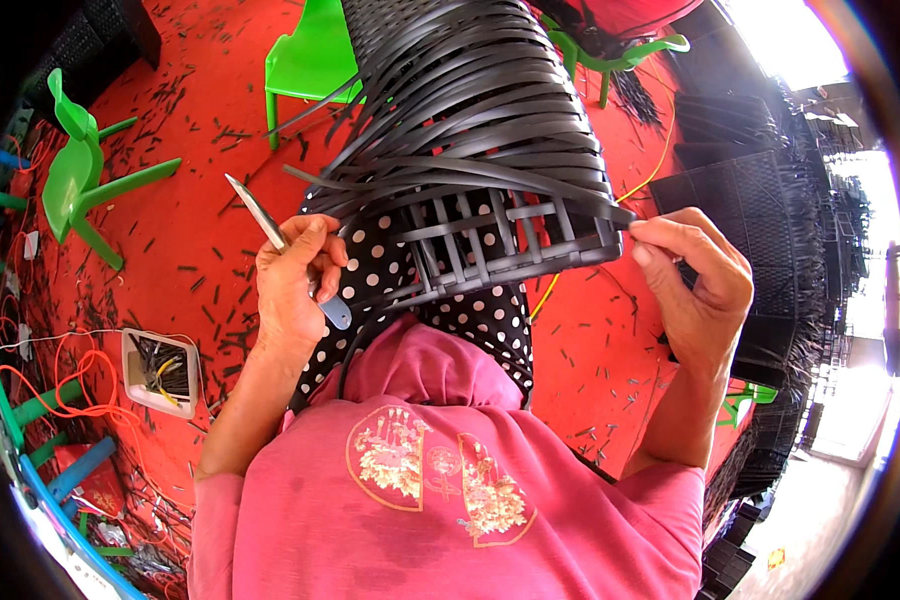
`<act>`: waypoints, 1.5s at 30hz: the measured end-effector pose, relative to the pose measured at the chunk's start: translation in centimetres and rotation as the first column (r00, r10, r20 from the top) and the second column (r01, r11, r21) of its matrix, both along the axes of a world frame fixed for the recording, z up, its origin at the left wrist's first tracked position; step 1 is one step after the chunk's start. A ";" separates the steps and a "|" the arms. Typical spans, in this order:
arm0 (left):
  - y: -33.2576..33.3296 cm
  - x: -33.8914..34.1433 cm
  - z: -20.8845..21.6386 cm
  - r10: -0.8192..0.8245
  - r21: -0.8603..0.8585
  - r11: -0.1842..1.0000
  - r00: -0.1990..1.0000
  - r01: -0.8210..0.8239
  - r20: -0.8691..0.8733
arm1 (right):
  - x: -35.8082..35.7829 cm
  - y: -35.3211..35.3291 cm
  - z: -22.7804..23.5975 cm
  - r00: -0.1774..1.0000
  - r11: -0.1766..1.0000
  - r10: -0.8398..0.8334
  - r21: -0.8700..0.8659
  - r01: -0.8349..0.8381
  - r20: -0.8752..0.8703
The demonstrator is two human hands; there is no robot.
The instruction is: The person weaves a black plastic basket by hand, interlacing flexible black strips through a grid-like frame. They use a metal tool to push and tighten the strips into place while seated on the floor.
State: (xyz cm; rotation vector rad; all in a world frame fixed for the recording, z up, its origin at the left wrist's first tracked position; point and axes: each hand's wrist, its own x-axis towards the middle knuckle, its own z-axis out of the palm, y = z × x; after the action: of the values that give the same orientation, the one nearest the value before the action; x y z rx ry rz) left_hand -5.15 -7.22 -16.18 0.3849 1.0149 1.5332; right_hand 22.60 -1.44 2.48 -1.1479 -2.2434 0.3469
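A dark woven basket frame [470, 110] with long loose black strips rests on my lap, over a black cloth with white dots [475, 315]. My left hand [292, 285] is closed around a metal flat-bladed tool [260, 220], its tip pointing up and left beside the basket's lower left edge. My right hand [695, 285] pinches the end of a black strip [610, 212] at the basket's lower right corner, pulling it sideways.
The red floor [200, 200] is littered with short black offcuts. Green plastic chairs [80, 175] stand at the left and behind. A small white box [160, 372] with bits and orange cord lies at the left. Stacked dark woven baskets [750, 190] fill the right.
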 end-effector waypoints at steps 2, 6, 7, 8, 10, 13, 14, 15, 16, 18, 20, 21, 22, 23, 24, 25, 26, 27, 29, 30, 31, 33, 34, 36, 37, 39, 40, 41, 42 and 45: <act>-0.1 1.0 1.2 -0.040 0.056 0.997 0.997 0.044 -0.063 | 0.1 -0.3 0.0 0.997 0.998 -0.054 0.037 0.056 -0.063; -0.2 3.1 2.4 -0.177 0.084 0.979 0.977 0.188 -0.123 | 0.9 -0.1 -0.6 0.991 0.992 -0.120 -0.041 0.118 -0.061; -0.1 3.6 2.4 -0.210 0.139 0.965 0.973 0.222 -0.094 | 1.0 0.0 -0.9 0.996 0.996 -0.084 -0.025 0.083 -0.011; 0.1 4.0 2.4 -0.244 0.147 0.955 0.964 0.257 -0.104 | 1.3 0.0 -1.1 0.997 0.995 -0.079 -0.056 0.080 0.018; 0.4 4.9 2.1 -0.309 0.162 0.931 0.943 0.327 -0.125 | 1.7 -0.3 -1.7 0.995 0.990 -0.066 -0.116 0.074 0.075; 0.4 6.1 1.6 -0.386 0.168 0.902 0.917 0.397 -0.095 | 2.0 -0.9 -3.6 0.990 0.978 -0.133 -0.168 0.123 -0.049; 0.5 6.4 1.6 -0.408 0.162 0.894 0.909 0.417 -0.088 | 2.1 -1.1 -4.0 0.980 0.969 -0.172 -0.198 0.150 -0.098; 0.4 6.5 1.6 -0.446 0.145 0.879 0.890 0.455 -0.091 | 2.3 -1.3 -4.3 0.978 0.967 -0.168 -0.212 0.139 -0.123; 0.4 6.6 1.6 -0.452 0.144 0.876 0.888 0.460 -0.084 | 2.3 -1.4 -4.8 0.958 0.952 -0.217 -0.259 0.165 -0.187; 0.5 6.6 1.9 -0.474 0.149 0.864 0.877 0.481 -0.083 | 2.3 -1.9 -5.9 0.893 0.914 -0.324 -0.345 0.211 -0.313; 0.7 6.3 2.2 -0.553 0.136 0.822 0.832 0.553 -0.037 | 2.6 -2.1 -6.3 0.900 0.926 -0.286 -0.337 0.170 -0.330; 0.7 6.2 2.7 -0.584 0.118 0.804 0.811 0.584 -0.030 | 2.6 -2.2 -6.4 0.901 0.931 -0.270 -0.330 0.155 -0.339; 0.9 6.1 3.1 -0.616 0.100 0.782 0.787 0.615 -0.022 | 2.7 -2.2 -6.4 0.902 0.936 -0.256 -0.323 0.141 -0.348; 1.2 6.2 2.9 -0.625 0.131 0.769 0.779 0.626 -0.056 | 2.7 -2.2 -6.7 0.890 0.935 -0.260 -0.329 0.135 -0.374; 1.5 6.1 3.2 -0.641 0.118 0.751 0.761 0.649 -0.101 | 2.8 -2.0 -6.8 0.879 0.935 -0.261 -0.332 0.127 -0.399; 1.9 6.0 3.5 -0.657 0.105 0.734 0.740 0.671 -0.144 | 2.8 -1.9 -6.9 0.867 0.935 -0.262 -0.335 0.119 -0.424; 2.4 6.0 3.9 -0.668 0.099 0.717 0.720 0.690 -0.186 | 2.9 -1.9 -6.8 0.862 0.931 -0.265 -0.346 0.113 -0.431; 2.9 6.0 4.2 -0.675 0.076 0.702 0.695 0.709 -0.247 | 3.0 -1.8 -6.6 0.858 0.928 -0.267 -0.357 0.106 -0.438; 3.5 6.1 4.6 -0.690 0.026 0.681 0.653 0.732 -0.313 | 3.3 -2.0 -6.5 0.862 0.913 -0.289 -0.390 0.117 -0.417; 3.8 6.2 4.7 -0.693 0.003 0.674 0.634 0.739 -0.343 | 3.4 -2.1 -6.5 0.854 0.911 -0.285 -0.399 0.100 -0.436; 4.1 6.3 4.8 -0.681 0.022 0.687 0.654 0.726 -0.329 | 3.5 -2.1 -6.5 0.846 0.909 -0.280 -0.409 0.081 -0.454; 4.7 6.5 4.6 -0.691 0.017 0.666 0.625 0.746 -0.363 | 3.8 -2.2 -6.9 0.830 0.906 -0.251 -0.423 0.020 -0.498; 5.0 6.6 4.7 -0.694 0.014 0.657 0.612 0.754 -0.380 | 3.8 -2.2 -6.9 0.825 0.907 -0.256 -0.420 0.025 -0.504; 5.2 6.6 5.1 -0.707 -0.013 0.642 0.584 0.767 -0.399 | 3.6 -2.4 -7.0 0.818 0.903 -0.269 -0.428 0.032 -0.508; 5.3 6.5 5.3 -0.712 -0.027 0.636 0.572 0.771 -0.408 | 3.7 -2.4 -7.1 0.818 0.901 -0.277 -0.433 0.038 -0.504; 5.3 6.3 5.1 -0.727 -0.013 0.626 0.577 0.780 -0.373 | 3.7 -2.3 -7.3 0.823 0.895 -0.286 -0.443 0.046 -0.491; 5.3 6.2 5.1 -0.732 -0.006 0.624 0.582 0.782 -0.355 | 3.6 -2.2 -7.3 0.825 0.899 -0.285 -0.434 0.055 -0.487; 5.4 6.1 5.0 -0.741 -0.010 0.621 0.582 0.784 -0.335 | 3.5 -2.3 -7.3 0.832 0.902 -0.284 -0.426 0.064 -0.476; 5.4 5.8 5.1 -0.748 -0.013 0.619 0.584 0.786 -0.315 | 3.4 -2.3 -7.3 0.839 0.905 -0.281 -0.419 0.071 -0.466; 4.9 5.0 5.2 -0.703 0.053 0.663 0.646 0.746 -0.299 | 3.2 -2.5 -7.3 0.834 0.903 -0.293 -0.421 0.082 -0.468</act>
State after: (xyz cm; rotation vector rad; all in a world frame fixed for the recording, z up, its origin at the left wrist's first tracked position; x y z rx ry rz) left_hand -0.20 -2.29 -11.00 1.0116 0.7623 0.8255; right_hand 25.78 -3.98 -4.86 -1.2734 -1.5994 0.9324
